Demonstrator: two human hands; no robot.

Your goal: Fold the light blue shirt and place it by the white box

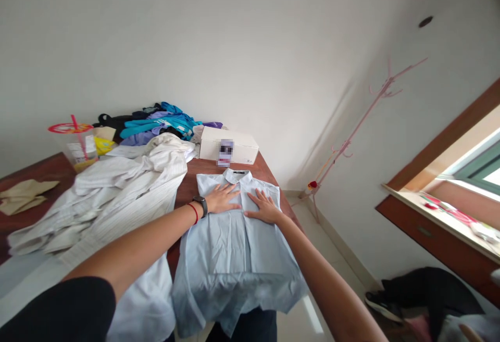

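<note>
A light blue collared shirt [230,251] lies on the brown wooden table [191,183], its collar toward the wall and its lower end hanging over the near edge. My left hand [223,198] rests flat on the upper left of the shirt, fingers spread. On the upper right, my right hand [264,207] also lies flat with its fingers apart. Neither hand grips anything. A dark watch and a red string circle my left wrist. To the left of the shirt, a white striped shirt [133,191] lies crumpled.
A white box [238,141] stands behind the shirt. Piled clothes [160,123] lie against the wall. At left are a plastic cup [78,149] with a straw and a tan paper piece [25,196]. A pink coat rack [363,118] stands right of the table, near a window ledge.
</note>
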